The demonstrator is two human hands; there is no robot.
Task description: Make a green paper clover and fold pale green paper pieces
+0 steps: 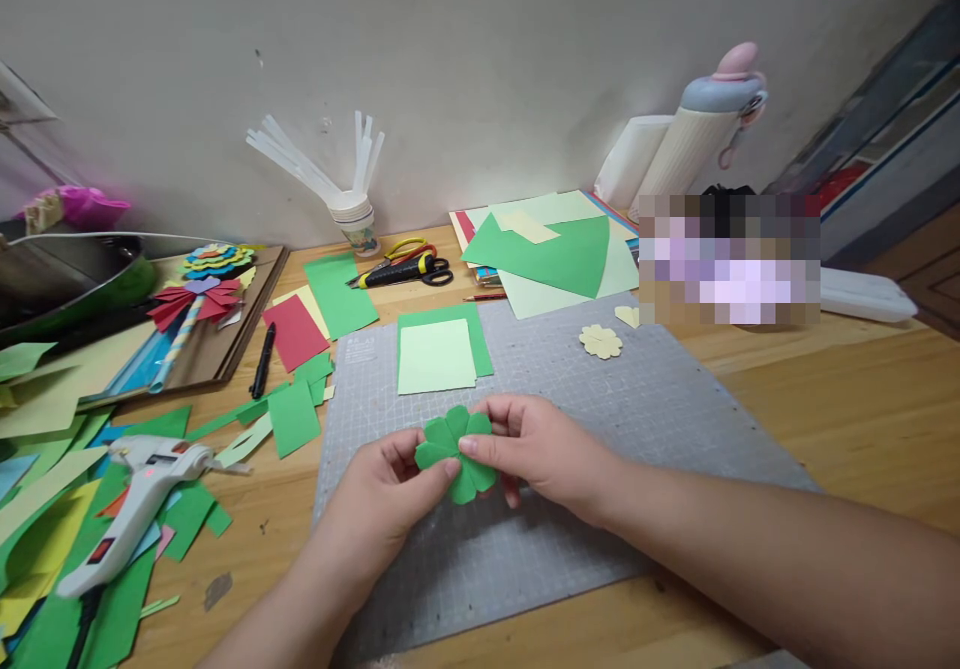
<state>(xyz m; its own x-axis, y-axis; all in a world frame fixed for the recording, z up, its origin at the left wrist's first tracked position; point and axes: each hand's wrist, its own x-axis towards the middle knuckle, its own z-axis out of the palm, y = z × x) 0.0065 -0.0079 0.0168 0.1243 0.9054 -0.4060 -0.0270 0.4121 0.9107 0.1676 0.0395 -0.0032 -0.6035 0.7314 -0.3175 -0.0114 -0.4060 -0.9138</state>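
A green paper flower cut-out (454, 449) with rounded petals is held just above the grey cutting mat (637, 399). My left hand (382, 499) pinches its lower left petals with thumb and fingers. My right hand (536, 449) grips its right side, the thumb pressed on the front. Both hands are closed on the paper. A small pale yellow flower cut-out (601, 341) lies on the mat further back. A light green square on a darker green sheet (437, 354) lies just behind the hands.
A white glue gun (139, 504) lies among paper scraps at the left. Scissors (405, 267), a cup of white sticks (356, 219), coloured paper sheets (559, 254), finished paper flowers (202, 294), a black pen (262, 359) and a bottle (701, 134) stand along the back.
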